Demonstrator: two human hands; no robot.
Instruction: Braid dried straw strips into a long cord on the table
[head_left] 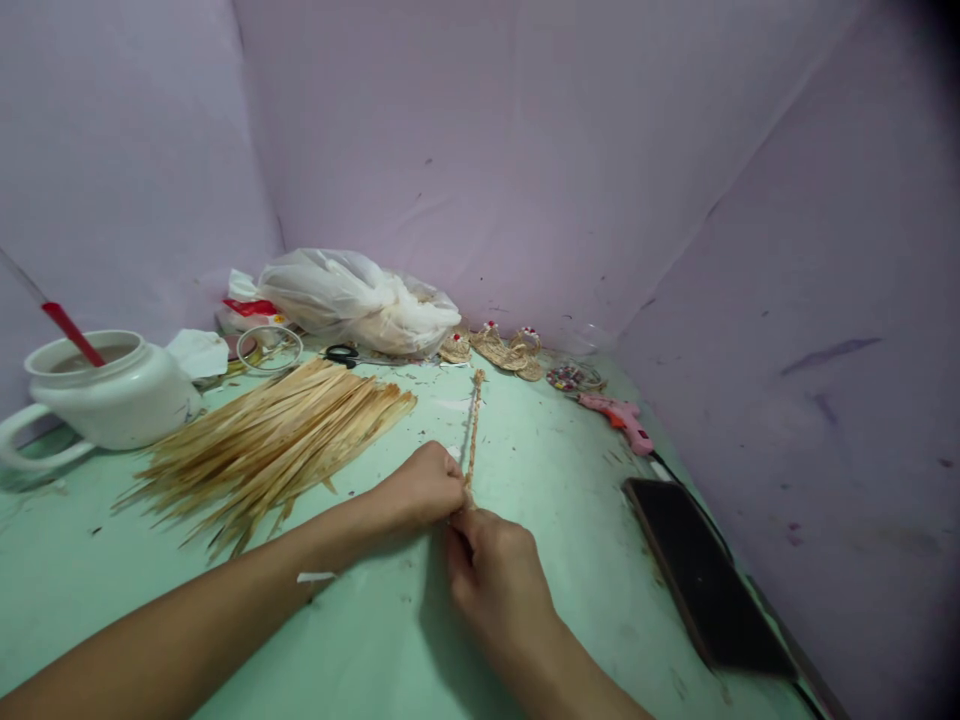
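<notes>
From my station I see dried strips (289, 425) left of the fingers; right hand (499, 565) and left hand (429, 487), together, fingers closed on braided cord (473, 430), which runs ahead of them, near end hidden.

"Where does the braid (473, 430) end?"

"Can't tell; its lower end disappears between the left hand (431, 487) and right hand (502, 570)."

"And the edges?"

"They cut off both forearms (247, 600) and the red-and-clear stick's (75, 335) upper end."

"The plastic bag (360, 300)?"

"Its contents are too veiled to identify. The beads (566, 377) are too small to count."
</notes>
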